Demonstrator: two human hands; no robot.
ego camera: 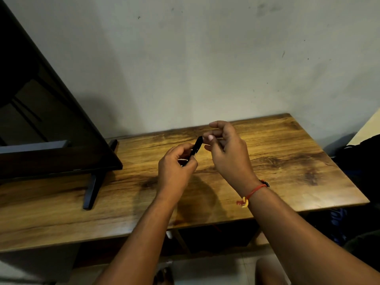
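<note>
L hand point(176, 162) grips slim black plastic pen point(195, 149) over brown wooden table point(287, 161); R hand point(228, 149) loosely curled, empty, beside pen's top. Cap point(199, 140) prob on; uncapping left.

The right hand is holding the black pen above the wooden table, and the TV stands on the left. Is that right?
Not quite. The head view shows the left hand holding the pen. The right hand is only near its tip. The rest is right: the pen is above the wooden table, and the TV stands on the left.
</note>
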